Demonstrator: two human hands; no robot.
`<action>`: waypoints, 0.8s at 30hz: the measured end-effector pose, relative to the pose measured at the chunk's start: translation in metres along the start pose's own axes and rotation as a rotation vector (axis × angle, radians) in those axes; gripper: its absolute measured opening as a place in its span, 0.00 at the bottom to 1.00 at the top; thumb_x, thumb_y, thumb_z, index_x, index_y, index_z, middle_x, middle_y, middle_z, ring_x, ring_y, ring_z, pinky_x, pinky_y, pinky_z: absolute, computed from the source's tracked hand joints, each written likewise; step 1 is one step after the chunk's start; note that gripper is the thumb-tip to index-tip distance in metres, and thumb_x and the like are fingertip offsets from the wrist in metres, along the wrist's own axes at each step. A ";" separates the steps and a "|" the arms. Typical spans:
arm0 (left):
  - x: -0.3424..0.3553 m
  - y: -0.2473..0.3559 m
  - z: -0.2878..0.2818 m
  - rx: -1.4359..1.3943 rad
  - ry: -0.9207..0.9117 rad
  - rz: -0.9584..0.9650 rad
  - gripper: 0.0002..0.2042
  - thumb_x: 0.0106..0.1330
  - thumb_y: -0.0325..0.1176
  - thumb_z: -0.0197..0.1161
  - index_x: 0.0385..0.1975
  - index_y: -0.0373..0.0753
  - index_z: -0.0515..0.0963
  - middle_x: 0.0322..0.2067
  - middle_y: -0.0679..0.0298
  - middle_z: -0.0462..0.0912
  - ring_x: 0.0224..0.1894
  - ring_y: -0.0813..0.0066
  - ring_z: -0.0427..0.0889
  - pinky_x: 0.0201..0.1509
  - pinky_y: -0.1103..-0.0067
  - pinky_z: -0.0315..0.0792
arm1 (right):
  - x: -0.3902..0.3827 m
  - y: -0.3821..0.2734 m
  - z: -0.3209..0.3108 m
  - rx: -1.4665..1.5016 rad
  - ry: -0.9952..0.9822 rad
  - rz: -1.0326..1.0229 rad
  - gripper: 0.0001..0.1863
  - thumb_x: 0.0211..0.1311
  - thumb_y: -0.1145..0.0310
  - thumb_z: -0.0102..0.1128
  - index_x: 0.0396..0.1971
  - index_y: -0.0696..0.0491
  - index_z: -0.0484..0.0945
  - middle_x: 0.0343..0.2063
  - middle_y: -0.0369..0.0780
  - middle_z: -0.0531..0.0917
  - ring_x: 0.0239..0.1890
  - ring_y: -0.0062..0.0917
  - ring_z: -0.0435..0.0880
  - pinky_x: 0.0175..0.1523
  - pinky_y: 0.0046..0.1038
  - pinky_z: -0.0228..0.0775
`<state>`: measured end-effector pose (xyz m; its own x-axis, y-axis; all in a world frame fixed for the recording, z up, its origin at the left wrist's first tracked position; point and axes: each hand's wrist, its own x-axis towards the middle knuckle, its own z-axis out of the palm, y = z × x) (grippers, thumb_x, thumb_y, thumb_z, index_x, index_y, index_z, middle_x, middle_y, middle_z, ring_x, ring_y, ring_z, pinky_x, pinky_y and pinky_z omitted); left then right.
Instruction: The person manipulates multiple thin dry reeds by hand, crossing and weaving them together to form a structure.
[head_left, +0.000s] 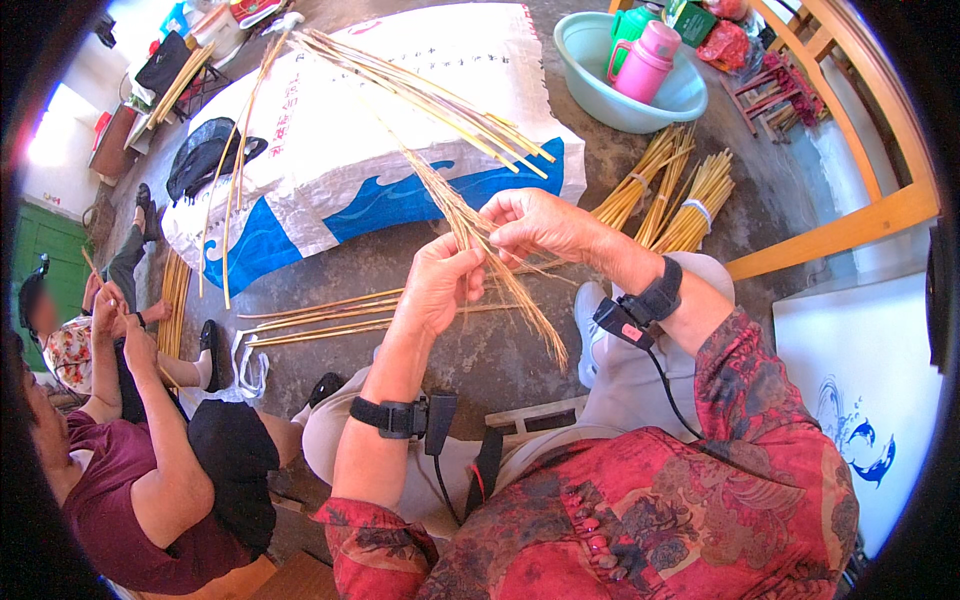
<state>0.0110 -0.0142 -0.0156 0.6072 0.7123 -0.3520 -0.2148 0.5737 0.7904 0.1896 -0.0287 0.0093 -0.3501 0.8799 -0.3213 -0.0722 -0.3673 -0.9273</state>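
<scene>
Between my two hands is a bundle of dried straw stalks (527, 306), slanting from upper left to lower right, its frayed seed-head end hanging low. My left hand (445, 282) is closed round the middle of the bundle, thumb on top. Just to the right, my right hand (545, 228) pinches strands of the same straw near the crossing point. Beyond my hands lies a large white woven sack sheet (420, 110) with a blue wave print. Long stalks (430, 90) rest across it, with a black cloth (205, 160) at its left.
Tied straw bundles (700, 205) lie right of the sheet, near a pale blue basin (590, 95) holding a pink thermos (648, 62). Loose stalks (330, 325) lie on the floor. Two co-workers sit at left; the nearer one's hands (125, 325) hold a stalk. A wooden frame (840, 232) stands at right.
</scene>
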 end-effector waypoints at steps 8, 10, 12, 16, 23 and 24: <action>-0.002 0.003 0.000 -0.003 -0.051 -0.010 0.04 0.55 0.27 0.56 0.30 0.38 0.71 0.20 0.68 0.74 0.13 0.85 0.69 0.14 0.88 0.64 | 0.003 0.005 0.001 0.147 -0.037 0.005 0.13 0.49 0.76 0.55 0.37 0.61 0.69 0.28 0.37 0.75 0.24 0.16 0.73 0.29 0.20 0.69; -0.002 0.002 -0.001 0.003 -0.048 -0.004 0.04 0.55 0.27 0.56 0.29 0.38 0.71 0.19 0.68 0.74 0.14 0.84 0.69 0.14 0.88 0.64 | 0.004 0.004 0.002 0.160 -0.034 0.012 0.13 0.49 0.76 0.55 0.36 0.61 0.69 0.28 0.37 0.75 0.24 0.16 0.73 0.29 0.20 0.69; -0.002 0.001 -0.002 -0.001 -0.051 -0.003 0.03 0.55 0.27 0.56 0.29 0.38 0.71 0.19 0.68 0.73 0.14 0.85 0.68 0.14 0.87 0.63 | 0.004 0.002 0.003 0.141 0.004 0.044 0.12 0.48 0.74 0.57 0.33 0.60 0.71 0.24 0.36 0.75 0.22 0.16 0.74 0.28 0.19 0.70; -0.003 0.001 -0.001 0.012 -0.041 0.023 0.03 0.55 0.27 0.56 0.27 0.38 0.71 0.18 0.69 0.72 0.15 0.85 0.68 0.15 0.87 0.63 | 0.006 0.005 0.003 0.110 0.008 0.034 0.12 0.47 0.74 0.58 0.34 0.60 0.71 0.23 0.35 0.75 0.22 0.16 0.73 0.28 0.18 0.70; -0.004 0.002 -0.003 0.062 -0.020 0.010 0.02 0.55 0.27 0.56 0.25 0.39 0.70 0.18 0.69 0.71 0.15 0.84 0.67 0.16 0.86 0.64 | 0.009 0.006 0.000 0.060 -0.037 0.022 0.14 0.48 0.76 0.57 0.36 0.61 0.70 0.27 0.36 0.75 0.24 0.15 0.72 0.28 0.16 0.66; -0.004 0.001 -0.003 0.051 -0.023 0.003 0.02 0.55 0.28 0.56 0.25 0.39 0.70 0.18 0.69 0.71 0.15 0.84 0.67 0.17 0.86 0.64 | 0.009 0.006 -0.001 0.068 -0.064 0.014 0.14 0.48 0.76 0.57 0.36 0.61 0.70 0.28 0.36 0.75 0.24 0.15 0.72 0.28 0.16 0.67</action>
<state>0.0058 -0.0151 -0.0147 0.6238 0.7045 -0.3384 -0.1775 0.5494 0.8165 0.1866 -0.0229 0.0004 -0.4101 0.8544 -0.3192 -0.1291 -0.4008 -0.9070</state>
